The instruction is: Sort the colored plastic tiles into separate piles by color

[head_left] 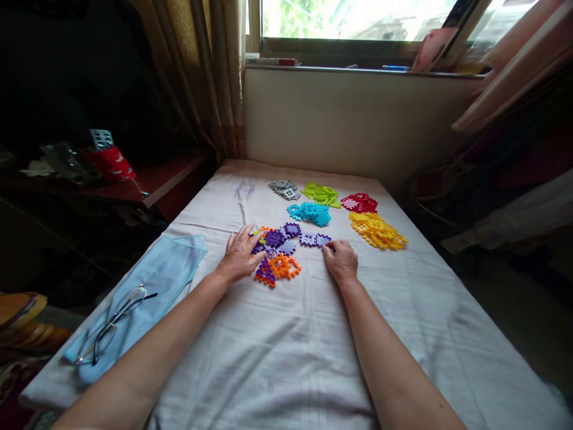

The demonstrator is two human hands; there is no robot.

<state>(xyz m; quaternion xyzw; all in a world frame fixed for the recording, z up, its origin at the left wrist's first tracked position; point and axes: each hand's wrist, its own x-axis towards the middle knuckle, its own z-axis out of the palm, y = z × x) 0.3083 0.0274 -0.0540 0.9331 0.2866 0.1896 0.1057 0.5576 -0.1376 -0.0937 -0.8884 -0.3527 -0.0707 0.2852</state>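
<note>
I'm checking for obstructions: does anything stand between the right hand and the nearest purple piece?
Nothing visible does: the right hand appears to touch the right end of the nearest purple piece.

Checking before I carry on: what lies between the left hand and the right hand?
Mainly the purple pieces and the orange pieces lie between the left hand and the right hand, as the head view shows.

A heap of interlocking pieces [274,239] lay on a sheet [277,346], with five piles [313,214] behind it and to its right, eyeglasses [120,312] on a cloth [179,254] to its front left, and a window [358,21] beyond.
</note>
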